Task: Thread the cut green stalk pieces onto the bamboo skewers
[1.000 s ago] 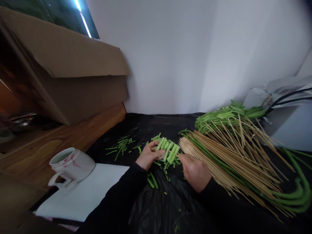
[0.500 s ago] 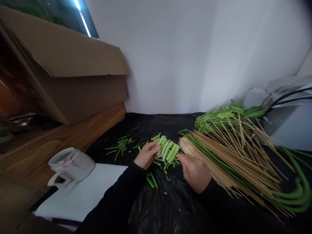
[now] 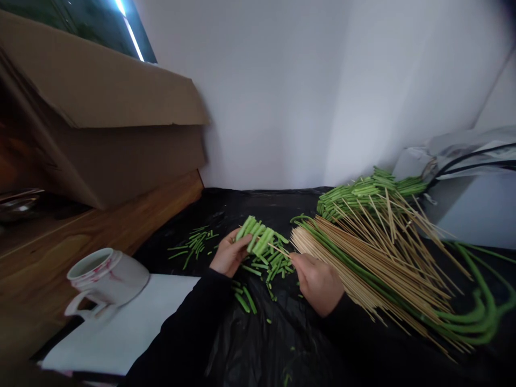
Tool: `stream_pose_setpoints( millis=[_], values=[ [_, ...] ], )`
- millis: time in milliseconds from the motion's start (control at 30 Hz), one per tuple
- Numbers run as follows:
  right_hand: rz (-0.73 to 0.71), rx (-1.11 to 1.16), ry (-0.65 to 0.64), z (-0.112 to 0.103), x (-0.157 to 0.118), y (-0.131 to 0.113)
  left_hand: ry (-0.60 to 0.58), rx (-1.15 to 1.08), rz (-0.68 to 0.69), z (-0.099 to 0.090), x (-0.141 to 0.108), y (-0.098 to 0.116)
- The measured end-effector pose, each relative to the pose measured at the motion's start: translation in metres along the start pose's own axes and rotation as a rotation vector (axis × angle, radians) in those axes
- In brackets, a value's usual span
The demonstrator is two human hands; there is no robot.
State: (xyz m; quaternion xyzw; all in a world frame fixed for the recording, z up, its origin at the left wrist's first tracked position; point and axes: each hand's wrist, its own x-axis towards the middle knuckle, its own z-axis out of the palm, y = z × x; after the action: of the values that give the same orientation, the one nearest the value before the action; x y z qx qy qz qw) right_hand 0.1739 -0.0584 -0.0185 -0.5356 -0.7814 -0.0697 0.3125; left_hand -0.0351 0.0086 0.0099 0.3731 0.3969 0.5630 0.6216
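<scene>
My left hand [image 3: 229,255] is closed, thumb and fingers pinching a row of cut green stalk pieces [image 3: 258,236] set side by side on a bamboo skewer [image 3: 278,249]. The skewer's bare end sticks out to the right, and my right hand [image 3: 318,282] pinches it between thumb and fingers. Loose short green pieces [image 3: 278,266] lie below and between my hands on black plastic sheeting [image 3: 250,355]. Just right of my right hand is a bundle of bamboo skewers [image 3: 363,263], with long uncut green stalks [image 3: 486,317] lying across it.
Skewered green pieces [image 3: 358,193] are heaped at the back right, beside a light grey box [image 3: 471,209]. Thin green scraps [image 3: 196,244] lie to the left. A stained white mug [image 3: 110,277] rests on white paper [image 3: 116,328]. A cardboard box [image 3: 133,102] stands behind it.
My right hand has drawn back from the row of green pieces, baring more of the skewer between them. My left hand and the row sit further left, and the whole view has shifted slightly.
</scene>
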Motion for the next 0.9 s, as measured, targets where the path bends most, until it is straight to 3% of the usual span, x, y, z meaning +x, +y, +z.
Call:
stream_pose_setpoints(
  millis=[100, 367, 667, 767, 900],
  values=[
    [-0.009, -0.046, -0.020, -0.002, 0.001, 0.000, 0.126, -0.100, 0.049, -0.006, 0.007, 0.006],
    [-0.041, -0.096, -0.088, -0.009, 0.002, -0.005, 0.287, -0.229, 0.074, -0.015, 0.014, 0.015],
    [0.031, -0.034, 0.085, -0.012, 0.007, 0.012, 0.202, -0.254, -0.014, -0.007, 0.007, 0.013],
    [0.091, 0.013, 0.173, -0.028, 0.011, 0.025, 0.183, -0.283, -0.089, -0.008, 0.006, 0.013],
    [0.111, 0.012, 0.285, -0.068, 0.015, 0.058, 0.157, -0.340, -0.148, -0.011, 0.009, 0.014]
  ],
)
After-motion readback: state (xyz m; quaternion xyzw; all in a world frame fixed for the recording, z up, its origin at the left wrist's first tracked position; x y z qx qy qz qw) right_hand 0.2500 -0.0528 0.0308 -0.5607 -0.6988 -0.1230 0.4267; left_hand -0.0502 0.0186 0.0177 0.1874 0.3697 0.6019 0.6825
